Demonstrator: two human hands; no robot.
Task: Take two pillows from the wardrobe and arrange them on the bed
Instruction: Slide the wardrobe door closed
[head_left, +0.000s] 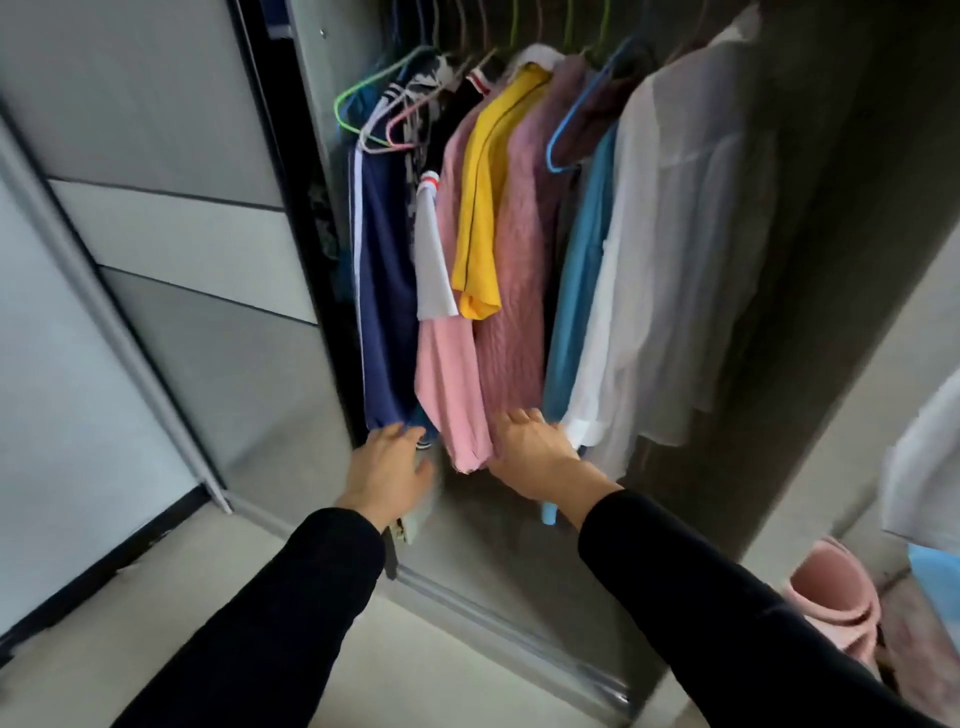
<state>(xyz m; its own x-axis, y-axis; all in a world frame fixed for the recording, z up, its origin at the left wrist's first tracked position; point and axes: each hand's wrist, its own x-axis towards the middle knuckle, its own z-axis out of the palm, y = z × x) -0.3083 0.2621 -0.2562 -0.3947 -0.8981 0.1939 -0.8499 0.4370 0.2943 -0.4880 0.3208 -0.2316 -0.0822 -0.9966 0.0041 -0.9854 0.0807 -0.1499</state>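
The wardrobe (810, 291) stands open in front of me, with its floor (498, 540) dark and bare where I can see it. No pillow shows clearly. My left hand (387, 467) reaches in under the hem of a navy garment (384, 291), fingers apart, over a pale blurred object (418, 519) that I cannot identify. My right hand (535, 457) is stretched out beside it, fingers apart, with the fingertips at the hem of a pink ribbed garment (514, 291). Both arms are in black sleeves. The hanging clothes hide the back of the wardrobe.
Several garments hang on coloured hangers: yellow (480, 208), blue (582, 291), white (675, 260). The sliding door (171, 234) is pushed to the left, its track (498, 608) across the pale floor. Pink slippers (831, 597) lie at the lower right.
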